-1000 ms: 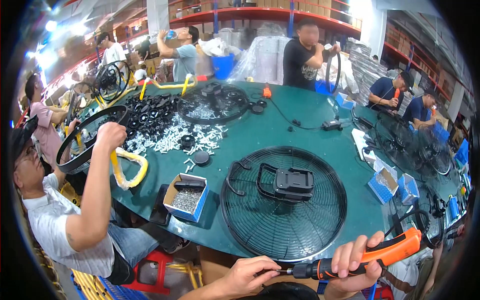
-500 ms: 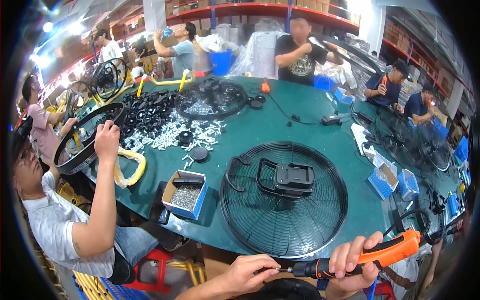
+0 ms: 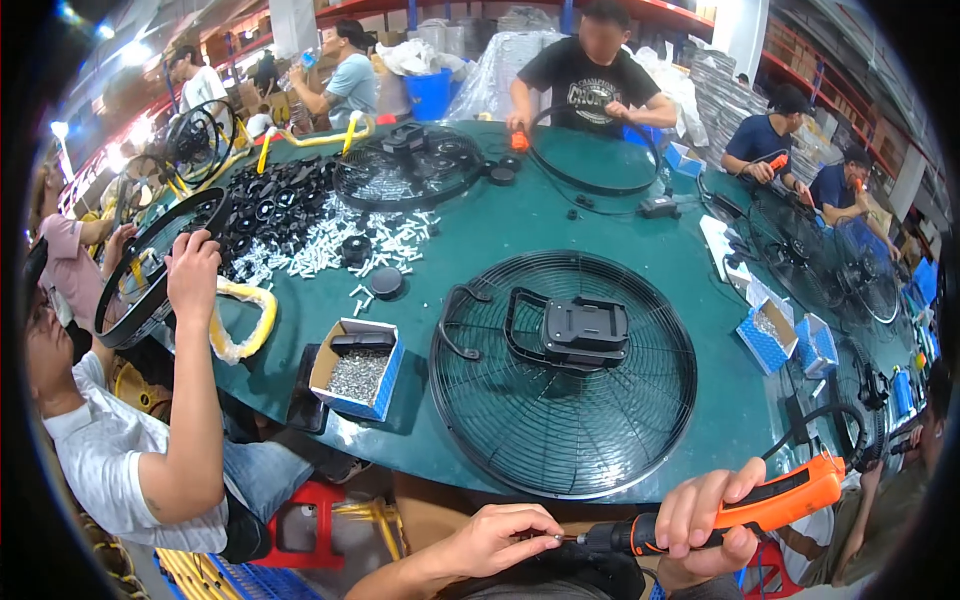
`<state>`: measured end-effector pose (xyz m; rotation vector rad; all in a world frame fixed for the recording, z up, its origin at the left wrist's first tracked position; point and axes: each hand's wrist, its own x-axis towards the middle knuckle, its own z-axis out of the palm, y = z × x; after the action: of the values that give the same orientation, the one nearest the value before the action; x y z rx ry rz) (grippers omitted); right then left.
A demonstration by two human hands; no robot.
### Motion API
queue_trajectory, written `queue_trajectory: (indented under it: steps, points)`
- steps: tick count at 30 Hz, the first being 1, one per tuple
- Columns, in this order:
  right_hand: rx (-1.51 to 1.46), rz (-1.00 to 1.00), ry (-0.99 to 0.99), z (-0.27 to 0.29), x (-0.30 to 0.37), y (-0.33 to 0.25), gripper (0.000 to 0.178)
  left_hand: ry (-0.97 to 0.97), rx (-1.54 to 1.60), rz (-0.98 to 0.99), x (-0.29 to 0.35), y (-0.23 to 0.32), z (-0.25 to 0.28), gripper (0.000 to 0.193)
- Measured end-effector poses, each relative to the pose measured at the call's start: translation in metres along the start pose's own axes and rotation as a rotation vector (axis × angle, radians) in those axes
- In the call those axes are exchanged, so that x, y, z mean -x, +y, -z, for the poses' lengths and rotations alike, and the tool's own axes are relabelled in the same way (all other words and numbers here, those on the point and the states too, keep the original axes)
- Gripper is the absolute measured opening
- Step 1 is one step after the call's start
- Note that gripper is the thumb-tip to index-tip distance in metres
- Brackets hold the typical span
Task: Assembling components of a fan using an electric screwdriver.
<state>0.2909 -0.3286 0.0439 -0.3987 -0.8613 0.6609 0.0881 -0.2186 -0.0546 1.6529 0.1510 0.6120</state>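
Note:
My right hand (image 3: 703, 512) is wrapped round an orange and black electric screwdriver (image 3: 795, 498), its bit pointing left. At the tip of that bit, my left hand (image 3: 503, 540) pinches a small shiny screw (image 3: 558, 539) between thumb and fingertips. Both hands are in front of the near table edge. Just beyond them lies a round black fan (image 3: 570, 430), its wire grille facing up. A black rectangular housing (image 3: 585, 332) sits at its centre, with a curved black bracket (image 3: 455, 325) on the left of the grille.
A blue and white box of screws (image 3: 355, 378) stands left of the fan on the green table (image 3: 480, 240). Loose white pieces (image 3: 340, 235) and black parts heap up farther left. At the left a co-worker's hand (image 3: 193, 275) holds a black ring (image 3: 160, 280). More screw boxes (image 3: 770, 335) stand right.
My view has shifted slightly; my hands keep the same hold, screw at the bit. Across the table, a co-worker has lowered a black ring onto the tabletop and reaches to an orange tool.

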Motion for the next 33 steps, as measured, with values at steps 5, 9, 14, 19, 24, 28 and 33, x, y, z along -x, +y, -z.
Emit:
queue_trajectory:
  steps: [5,9,14,19,24,28,33]
  points:
    - [-0.001,0.018,-0.069,0.004,-0.001,0.003,0.034,0.044,0.004,-0.022,-0.003,0.002,0.001,0.012]
    - [-0.004,0.041,-0.033,0.008,-0.001,0.001,0.035,0.106,-0.011,-0.056,-0.002,-0.001,0.001,0.012]
    - [0.023,0.024,-0.064,0.011,0.003,-0.001,0.032,0.121,0.011,-0.031,0.004,-0.007,-0.001,0.015]
    - [0.037,0.013,-0.058,0.012,0.005,0.005,0.034,0.096,0.045,0.019,0.008,-0.01,-0.004,0.014]
    - [0.021,0.005,-0.11,0.019,0.005,0.007,0.038,0.057,0.116,0.055,0.01,-0.016,-0.008,0.015]
    - [0.021,-0.028,-0.198,0.026,0.001,0.008,0.04,0.064,0.088,0.041,0.005,-0.02,-0.008,0.013]
    - [0.092,-0.001,-0.363,0.027,-0.008,0.016,0.044,0.3,-0.722,-0.17,-0.006,-0.02,-0.002,0.038]
